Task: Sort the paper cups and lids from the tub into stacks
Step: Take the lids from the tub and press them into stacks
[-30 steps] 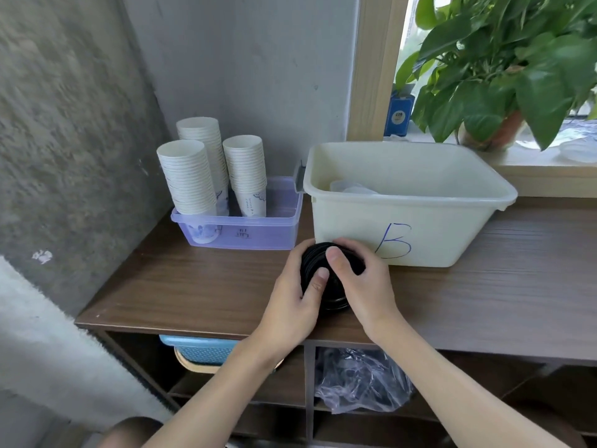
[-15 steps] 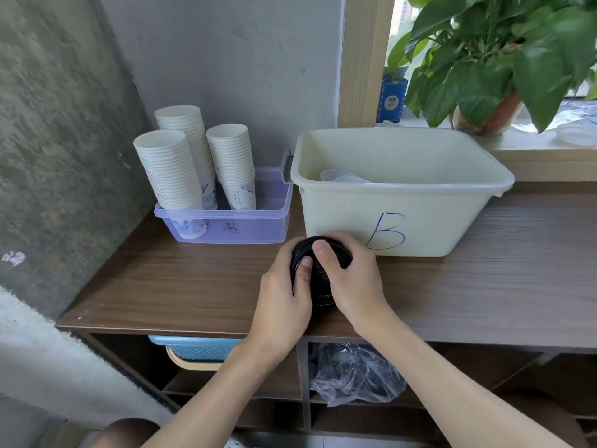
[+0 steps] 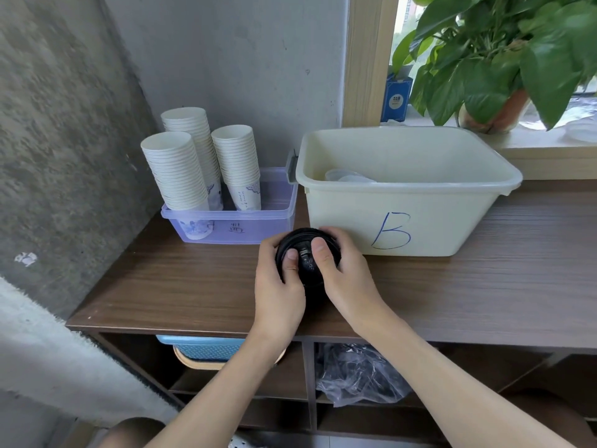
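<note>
My left hand (image 3: 277, 286) and right hand (image 3: 345, 273) are both curled round the black lids (image 3: 307, 268) on the tabletop (image 3: 161, 286), thumbs pressing on top, squaring what I take to be a short stack right in front of the tub (image 3: 420, 221). The paper cups (image 3: 181, 169) look done, standing in three tall stacks in the purple tray (image 3: 258, 227) beyond and to the left of my hands. A few pale lids (image 3: 349, 176) show inside the tub just past my fingers, so those seem to be what is left, though most of its floor is hidden from me.
</note>
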The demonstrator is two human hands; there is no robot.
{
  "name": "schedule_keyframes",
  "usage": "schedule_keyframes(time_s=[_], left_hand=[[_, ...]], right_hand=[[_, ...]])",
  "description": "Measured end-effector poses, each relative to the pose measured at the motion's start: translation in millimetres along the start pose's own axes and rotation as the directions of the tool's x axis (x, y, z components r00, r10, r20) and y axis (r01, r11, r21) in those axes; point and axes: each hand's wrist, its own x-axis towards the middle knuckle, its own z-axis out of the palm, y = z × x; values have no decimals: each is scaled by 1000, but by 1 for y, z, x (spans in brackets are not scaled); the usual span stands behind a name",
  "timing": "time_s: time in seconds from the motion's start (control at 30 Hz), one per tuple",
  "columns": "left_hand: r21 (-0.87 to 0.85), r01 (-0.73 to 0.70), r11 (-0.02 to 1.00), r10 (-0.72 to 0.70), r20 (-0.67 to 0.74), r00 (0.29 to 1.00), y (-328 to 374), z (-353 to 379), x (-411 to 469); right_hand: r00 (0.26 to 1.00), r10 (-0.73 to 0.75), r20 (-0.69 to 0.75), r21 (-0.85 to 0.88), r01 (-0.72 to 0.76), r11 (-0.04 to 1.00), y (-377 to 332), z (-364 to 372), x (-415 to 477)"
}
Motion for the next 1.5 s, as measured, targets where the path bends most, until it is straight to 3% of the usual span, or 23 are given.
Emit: schedule_keyframes(time_s=[0.17, 0.3, 0.8, 1.0, 1.33, 1.5], left_hand=[[-56, 119, 991, -113, 90, 989, -3, -7, 5], [-29, 103, 994, -98, 151, 984, -2, -10, 6], [56, 87, 995, -92, 75, 993, -2, -3, 0], [-93, 191, 977, -190, 23, 982, -3, -6, 2], [-62, 124, 990, -121, 49, 991, 1, -6, 4], [-104, 163, 981, -156, 74, 985, -2, -8, 6]], right_hand=[[998, -63, -26, -117, 59, 991, -1, -2, 0], [993, -110, -35, -161, 103, 982, -3, -3, -2], [994, -102, -44, -160, 94, 983, -2, 0, -1], [996, -24, 80, -66, 29, 997, -5, -2, -2], [996, -86, 16, -52, 86, 995, -10, -5, -4], [992, -121, 20, -118, 123, 985, -7, -1, -4]])
